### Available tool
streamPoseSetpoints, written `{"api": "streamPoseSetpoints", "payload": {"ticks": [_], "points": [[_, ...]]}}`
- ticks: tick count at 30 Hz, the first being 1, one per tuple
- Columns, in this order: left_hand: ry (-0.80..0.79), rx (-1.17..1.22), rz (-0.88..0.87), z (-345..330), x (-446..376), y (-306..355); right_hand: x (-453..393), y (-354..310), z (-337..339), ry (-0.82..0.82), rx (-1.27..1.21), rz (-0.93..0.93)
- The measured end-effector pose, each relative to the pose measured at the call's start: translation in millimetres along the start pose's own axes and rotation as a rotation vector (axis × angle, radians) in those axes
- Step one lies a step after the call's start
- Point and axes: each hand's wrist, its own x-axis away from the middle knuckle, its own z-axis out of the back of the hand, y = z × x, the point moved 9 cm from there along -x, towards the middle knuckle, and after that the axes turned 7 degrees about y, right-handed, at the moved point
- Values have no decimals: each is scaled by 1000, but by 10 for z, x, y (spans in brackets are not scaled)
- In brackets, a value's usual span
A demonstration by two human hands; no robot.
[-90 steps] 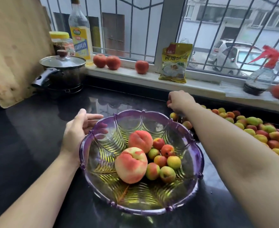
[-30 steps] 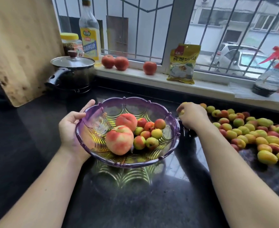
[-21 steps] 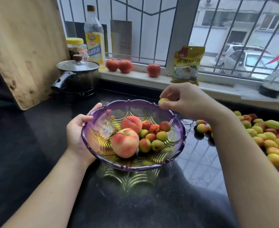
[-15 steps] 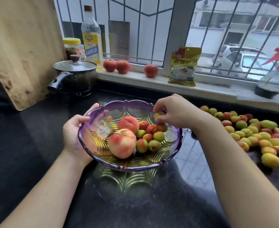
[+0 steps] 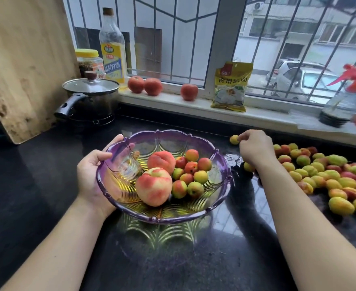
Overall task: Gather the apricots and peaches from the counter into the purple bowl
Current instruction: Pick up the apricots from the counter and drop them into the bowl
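A wooden board leans at the far left, with a lidded pot beside it, and a jar and bottle behind the pot. The left hand grips the left rim of the purple bowl, thumb over the edge and fingers beneath, holding it just above the dark bench, as it did half a second ago. Inside lie two peaches toward the left and a cluster of small apricots toward the right, one more than before.

Three red fruits and a yellow packet sit on the windowsill behind.

The right hand, which was over the bowl setting an apricot down half a second ago, is now out of it and low over the bench to the bowl's right. Its fingers are curled, the fingertips touching a single yellow apricot near the back edge; whether they actually pinch it I cannot tell. Further right, the loose pile of apricots spreads across the bench, and a spray bottle stands on the sill.
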Motion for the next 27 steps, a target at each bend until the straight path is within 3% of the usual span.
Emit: {"api": "streamPoseSetpoints", "payload": {"ticks": [3,9,13,16,18,20,22,25,27], "points": [[20,-2,18,14,2,-21,-89,-172,-85,39,25,66],[58,37,32,25,-21,-19,-395,-251,-732,-218,423,152],[61,67,45,32,-51,-25,-404,-130,-784,-184,488,183],[49,76,55,26,-58,-34,-395,-246,-494,-107,301,151],[51,81,55,19,-44,-30,-292,-430,-201,-118,-6,149],[51,86,54,8,-23,-23,26,-655,106,-271,-358,129],[56,76,48,0,0,-20,518,-891,407,-499,-466,215],[53,68,33,-3,20,-9,1132,-1067,644,-671,-91,476],[54,48,22,5,24,-2,1283,-1029,588,-718,103,489]]}}
